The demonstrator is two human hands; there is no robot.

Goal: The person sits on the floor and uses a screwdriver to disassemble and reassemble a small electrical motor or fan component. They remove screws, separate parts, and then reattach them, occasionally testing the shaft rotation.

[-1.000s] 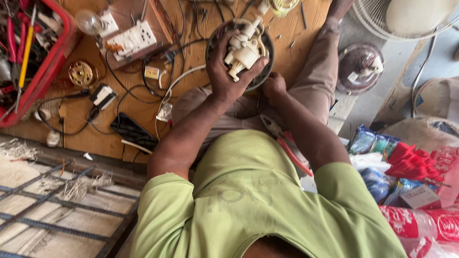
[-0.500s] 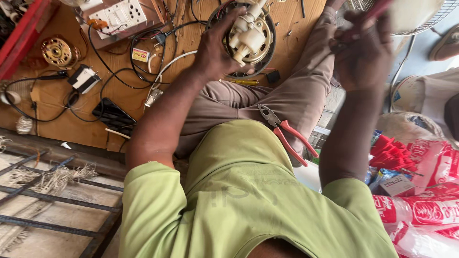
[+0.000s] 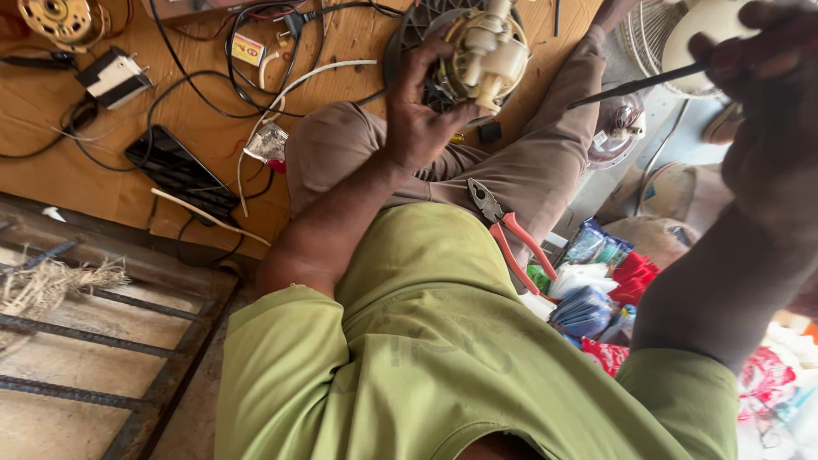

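Note:
My left hand (image 3: 417, 128) grips a cream and yellow fan motor (image 3: 490, 51) seated in a dark round housing (image 3: 409, 34), held over my knees. At the right edge, close to the camera, my right hand (image 3: 771, 119) is raised and closed on a thin dark screwdriver (image 3: 635, 88). Its shaft points left toward the motor, with its tip well short of it. Red-handled pliers (image 3: 511, 234) lie on my lap against the green shirt.
The wooden floor board (image 3: 77, 170) carries tangled wires (image 3: 256, 77), a black phone (image 3: 181, 173), a small white plug box (image 3: 111, 77) and a brass motor part (image 3: 55, 17). A white fan (image 3: 673, 34) stands top right. Coloured packets (image 3: 596, 281) lie right; a metal grate (image 3: 77, 332) lies lower left.
My right hand has left the motor and risen up and to the right with the screwdriver. My left hand has kept its hold on the motor. The view has closed in.

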